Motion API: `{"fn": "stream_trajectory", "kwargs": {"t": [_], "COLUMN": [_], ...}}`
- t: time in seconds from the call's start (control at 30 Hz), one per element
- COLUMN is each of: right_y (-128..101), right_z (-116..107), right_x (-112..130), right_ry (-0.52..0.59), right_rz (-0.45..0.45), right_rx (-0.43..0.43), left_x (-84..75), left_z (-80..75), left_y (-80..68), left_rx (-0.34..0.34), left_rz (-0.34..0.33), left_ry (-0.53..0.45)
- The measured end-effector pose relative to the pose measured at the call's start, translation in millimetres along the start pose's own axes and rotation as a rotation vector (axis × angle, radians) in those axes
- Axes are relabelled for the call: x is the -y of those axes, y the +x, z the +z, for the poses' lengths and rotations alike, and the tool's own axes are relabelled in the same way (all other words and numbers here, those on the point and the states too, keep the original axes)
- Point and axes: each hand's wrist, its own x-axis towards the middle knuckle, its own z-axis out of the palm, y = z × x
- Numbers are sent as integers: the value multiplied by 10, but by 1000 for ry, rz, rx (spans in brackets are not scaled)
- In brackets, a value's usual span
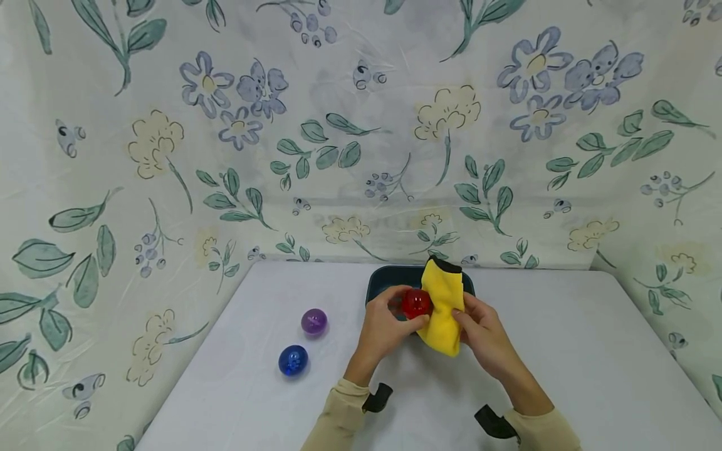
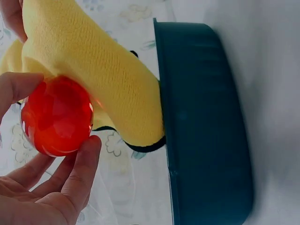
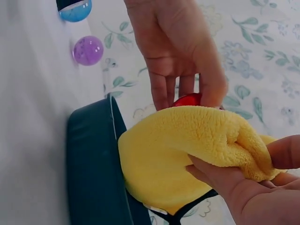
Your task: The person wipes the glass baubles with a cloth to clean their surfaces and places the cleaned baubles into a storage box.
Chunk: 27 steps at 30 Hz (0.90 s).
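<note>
Between the thumb and fingers of my left hand (image 1: 383, 322) is a shiny red ball (image 2: 58, 117), pinched at its sides. My right hand (image 1: 485, 332) grips a fuzzy yellow cloth (image 1: 442, 307) with black trim, bunched between thumb and fingers. In the left wrist view the cloth lies right against the ball. Both are held over the near side of a dark teal bin (image 2: 206, 122), and a fold of the cloth hangs at its rim. The right wrist view shows the ball mostly hidden behind the cloth.
On the white table (image 1: 237, 401), left of the bin, sit a purple ball (image 1: 314, 322) and, nearer, a blue ball (image 1: 293, 361). A floral curtain (image 1: 350, 163) hangs behind the table and along its sides. Black straps (image 1: 378, 398) are around both wrists.
</note>
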Motion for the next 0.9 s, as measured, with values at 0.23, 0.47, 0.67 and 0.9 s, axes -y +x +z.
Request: {"fn": "stream_trajectory", "kwargs": {"t": [0.23,0.47,0.67,0.9], "right_y": [33,64,64,69], "right_z": [0,9,-13,-63], "right_x": [-41,-99,-109,-90], "right_ry": [91,149,170,192], "right_rz": [39,75,76,76], "right_rx": [35,43,28,20], "left_x": [-18,-61,-64,-76], "left_z": [18,28,58,80], "left_y": [0,-22,-40,-50], "left_rx": [-24,-11,32,71], "left_rz": [22,21,37,58], "left_ry": [-48,-86,-101,-94]}}
